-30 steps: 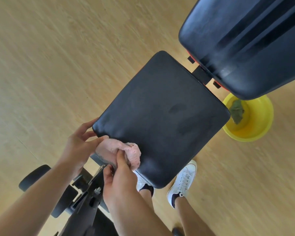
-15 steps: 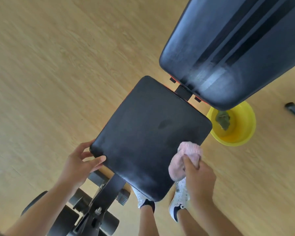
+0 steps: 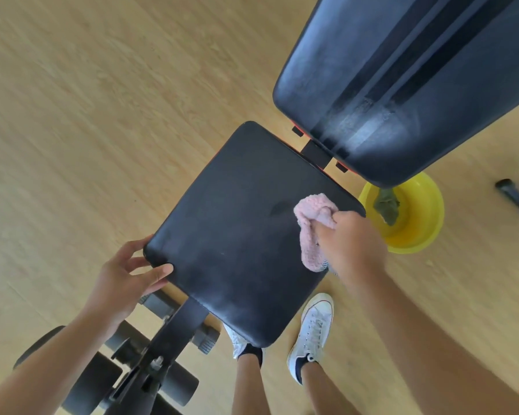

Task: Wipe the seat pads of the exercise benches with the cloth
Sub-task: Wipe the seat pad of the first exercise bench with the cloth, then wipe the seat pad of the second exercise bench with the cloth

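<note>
Head view looks down on a black, smooth seat pad [image 3: 246, 232] with a dull sheen, faint pale smears near its 6 o'clock end and a small dark mark at about 2 o'clock. A bunched, fuzzy pink cloth [image 3: 310, 229] lies pressed on the pad's 3 o'clock edge, the right hand [image 3: 351, 244] closed in a fist grip around it. The left hand [image 3: 123, 280] has an open grip, fingers curled on the pad's 9 o'clock corner; a yellow basin [image 3: 414, 232] sits on the floor [image 3: 87, 100] at 3 o'clock.

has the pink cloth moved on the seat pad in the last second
Yes. The cloth, in the right hand, went from the seat pad's near corner by the left hand across to its bucket-side edge.
</note>
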`<action>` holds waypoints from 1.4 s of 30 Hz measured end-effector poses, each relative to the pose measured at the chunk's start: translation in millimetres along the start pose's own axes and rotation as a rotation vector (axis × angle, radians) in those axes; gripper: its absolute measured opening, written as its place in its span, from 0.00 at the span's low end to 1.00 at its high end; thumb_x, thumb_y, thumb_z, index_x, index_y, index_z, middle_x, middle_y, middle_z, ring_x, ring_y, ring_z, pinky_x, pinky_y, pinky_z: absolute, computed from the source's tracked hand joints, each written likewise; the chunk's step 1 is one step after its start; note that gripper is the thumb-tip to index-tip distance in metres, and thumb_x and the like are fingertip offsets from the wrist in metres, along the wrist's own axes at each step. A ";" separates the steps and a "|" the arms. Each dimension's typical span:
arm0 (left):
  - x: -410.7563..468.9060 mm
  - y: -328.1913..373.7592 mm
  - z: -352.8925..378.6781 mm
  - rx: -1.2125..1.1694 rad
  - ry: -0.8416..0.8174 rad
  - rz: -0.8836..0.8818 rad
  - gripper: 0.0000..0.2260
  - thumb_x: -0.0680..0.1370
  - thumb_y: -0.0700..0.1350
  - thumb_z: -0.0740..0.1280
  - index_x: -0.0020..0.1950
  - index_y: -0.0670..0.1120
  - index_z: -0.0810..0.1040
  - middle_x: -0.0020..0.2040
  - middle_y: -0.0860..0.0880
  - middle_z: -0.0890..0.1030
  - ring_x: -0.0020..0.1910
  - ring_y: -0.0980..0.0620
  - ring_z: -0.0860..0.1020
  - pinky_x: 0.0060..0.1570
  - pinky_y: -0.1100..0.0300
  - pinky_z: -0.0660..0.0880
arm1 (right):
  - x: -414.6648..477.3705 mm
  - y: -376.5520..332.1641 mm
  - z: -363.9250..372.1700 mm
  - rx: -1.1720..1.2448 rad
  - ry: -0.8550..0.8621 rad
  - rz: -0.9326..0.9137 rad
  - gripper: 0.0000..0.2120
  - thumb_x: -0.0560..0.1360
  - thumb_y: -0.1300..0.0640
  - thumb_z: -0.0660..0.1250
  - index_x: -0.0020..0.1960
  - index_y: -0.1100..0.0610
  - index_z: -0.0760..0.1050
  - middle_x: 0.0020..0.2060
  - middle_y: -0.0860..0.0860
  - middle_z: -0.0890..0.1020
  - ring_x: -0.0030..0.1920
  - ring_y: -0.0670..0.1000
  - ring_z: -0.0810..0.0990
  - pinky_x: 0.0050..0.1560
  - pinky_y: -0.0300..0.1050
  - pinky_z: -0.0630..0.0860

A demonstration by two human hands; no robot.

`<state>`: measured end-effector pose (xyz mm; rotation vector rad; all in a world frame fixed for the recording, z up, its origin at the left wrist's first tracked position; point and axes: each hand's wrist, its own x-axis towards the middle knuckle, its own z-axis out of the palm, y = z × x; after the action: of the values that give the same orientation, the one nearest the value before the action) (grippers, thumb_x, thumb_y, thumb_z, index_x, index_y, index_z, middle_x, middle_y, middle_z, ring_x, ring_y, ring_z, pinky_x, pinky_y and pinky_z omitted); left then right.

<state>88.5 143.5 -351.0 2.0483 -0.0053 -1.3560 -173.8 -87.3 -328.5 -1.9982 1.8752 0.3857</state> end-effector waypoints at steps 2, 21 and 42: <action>-0.1 0.1 0.7 0.008 -0.006 0.005 0.25 0.75 0.38 0.77 0.69 0.55 0.78 0.58 0.46 0.87 0.44 0.47 0.90 0.40 0.69 0.83 | -37.9 -19.1 13.9 0.022 0.012 -0.126 0.20 0.80 0.48 0.54 0.41 0.56 0.80 0.30 0.54 0.80 0.30 0.58 0.77 0.30 0.41 0.69; -6.0 85.3 -68.0 0.647 -0.209 0.114 0.22 0.73 0.45 0.78 0.63 0.64 0.82 0.61 0.57 0.86 0.51 0.60 0.88 0.57 0.54 0.78 | -36.1 -11.6 -0.7 -0.010 -0.108 -0.574 0.06 0.75 0.59 0.67 0.40 0.58 0.80 0.37 0.54 0.79 0.41 0.57 0.78 0.35 0.49 0.74; -186.2 269.8 333.0 1.406 -0.683 0.831 0.29 0.68 0.60 0.79 0.67 0.72 0.74 0.62 0.67 0.80 0.61 0.67 0.79 0.61 0.64 0.77 | -70.4 270.5 -142.9 1.119 0.321 0.275 0.10 0.72 0.69 0.66 0.34 0.64 0.69 0.25 0.54 0.66 0.29 0.46 0.60 0.27 0.41 0.56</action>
<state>-176.1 -174.8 -134.0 1.8168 -2.3433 -1.4604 -456.0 -100.1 -191.8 -1.0650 1.8699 -0.8078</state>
